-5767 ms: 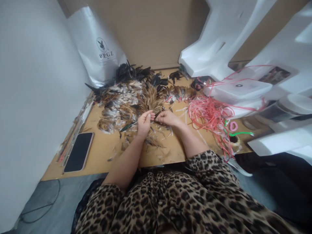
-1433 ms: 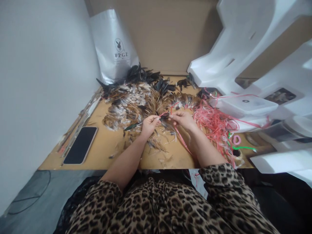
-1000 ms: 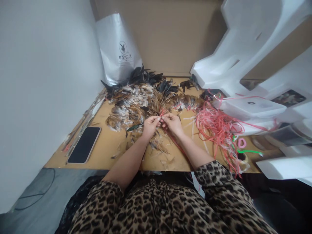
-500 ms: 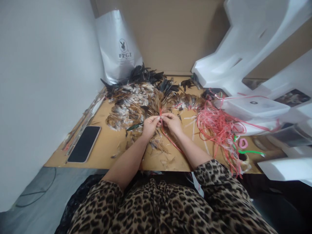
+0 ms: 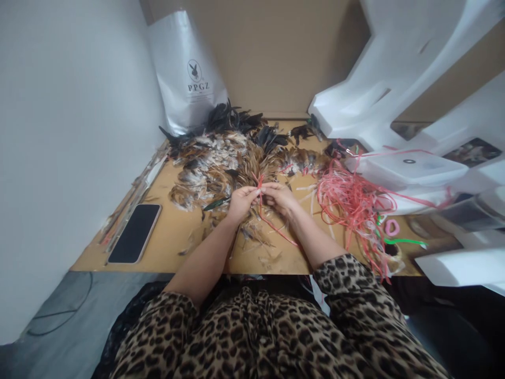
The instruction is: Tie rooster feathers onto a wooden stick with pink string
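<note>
My left hand (image 5: 241,202) and my right hand (image 5: 278,197) meet fingertip to fingertip over the middle of the brown table (image 5: 165,242). Both are pinched shut around a small bundle of feathers (image 5: 258,190) with a red plastic strip (image 5: 272,226) wound about it. The strip's loose end trails back under my right wrist. Just beyond the hands lies a wide heap of brown, white and black feathers (image 5: 224,158).
A tangle of red strips (image 5: 351,202) lies right of my hands. A phone (image 5: 134,232) rests face up at the left. A grey bag (image 5: 188,73) stands at the back. White foam pieces (image 5: 394,73) crowd the right side. A wall runs along the left.
Since the earliest frame a red strip has come into my hands and is wrapped on the feather bundle. Over the last second both hands have stayed together, working the strip.
</note>
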{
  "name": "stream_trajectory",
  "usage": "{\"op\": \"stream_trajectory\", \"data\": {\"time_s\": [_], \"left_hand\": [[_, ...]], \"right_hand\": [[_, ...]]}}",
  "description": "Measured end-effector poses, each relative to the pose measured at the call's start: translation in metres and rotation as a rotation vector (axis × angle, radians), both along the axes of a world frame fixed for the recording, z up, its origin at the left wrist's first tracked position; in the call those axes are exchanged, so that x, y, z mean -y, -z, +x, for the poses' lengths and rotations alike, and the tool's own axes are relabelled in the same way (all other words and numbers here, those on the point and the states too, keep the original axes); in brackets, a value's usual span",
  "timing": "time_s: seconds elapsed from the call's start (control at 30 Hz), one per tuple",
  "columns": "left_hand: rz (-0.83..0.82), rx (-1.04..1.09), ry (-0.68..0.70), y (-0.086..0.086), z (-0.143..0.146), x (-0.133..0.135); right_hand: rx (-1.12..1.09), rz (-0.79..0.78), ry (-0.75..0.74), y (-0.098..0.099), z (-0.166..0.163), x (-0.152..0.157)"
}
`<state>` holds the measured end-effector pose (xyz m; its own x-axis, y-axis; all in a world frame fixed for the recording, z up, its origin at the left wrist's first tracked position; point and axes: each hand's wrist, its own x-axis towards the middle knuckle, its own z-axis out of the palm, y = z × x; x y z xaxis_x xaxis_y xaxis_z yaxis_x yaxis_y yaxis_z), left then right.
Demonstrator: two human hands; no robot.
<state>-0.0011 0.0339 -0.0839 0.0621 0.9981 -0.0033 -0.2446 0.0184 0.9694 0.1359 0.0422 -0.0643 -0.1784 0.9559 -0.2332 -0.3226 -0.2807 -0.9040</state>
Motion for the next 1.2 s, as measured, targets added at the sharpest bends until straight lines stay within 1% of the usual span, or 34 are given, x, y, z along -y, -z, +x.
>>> {"op": "stream_trajectory", "data": {"time_s": [0.1,0.17,0.27,0.37,0.47,0.63,0.73,0.97,1.1,1.2], "left_hand": [[-0.006,-0.027,0.035,-0.001,-0.001,-0.001],[-0.012,-0.047,0.053,-0.003,0.0,-0.001],[-0.036,-0.085,0.055,-0.005,0.001,-0.001],[-0.043,-0.124,0.064,-0.006,0.003,0.001],[-0.031,-0.151,0.089,-0.009,0.005,0.003],[0.017,-0.14,0.127,-0.014,0.004,0.006],[0.055,-0.134,0.157,-0.015,0.002,0.006],[0.078,-0.189,0.096,-0.007,0.002,0.004],[0.109,-0.261,0.095,-0.01,0.002,0.006],[0.166,-0.301,0.101,-0.011,0.002,0.006]], "right_hand": [[0.029,0.005,-0.033,0.0,0.005,-0.001],[0.065,0.025,-0.067,-0.003,0.007,0.0],[0.156,0.102,-0.1,-0.01,0.007,0.003],[0.267,0.192,-0.051,-0.015,0.006,0.005],[0.325,0.228,-0.004,-0.017,0.005,0.005],[0.304,0.202,0.019,-0.02,0.004,0.006],[0.298,0.2,0.022,-0.021,0.004,0.007],[0.311,0.201,0.068,-0.012,0.006,0.005],[0.332,0.191,0.064,-0.007,0.008,0.005],[0.289,0.178,0.067,-0.005,0.009,0.004]]}}
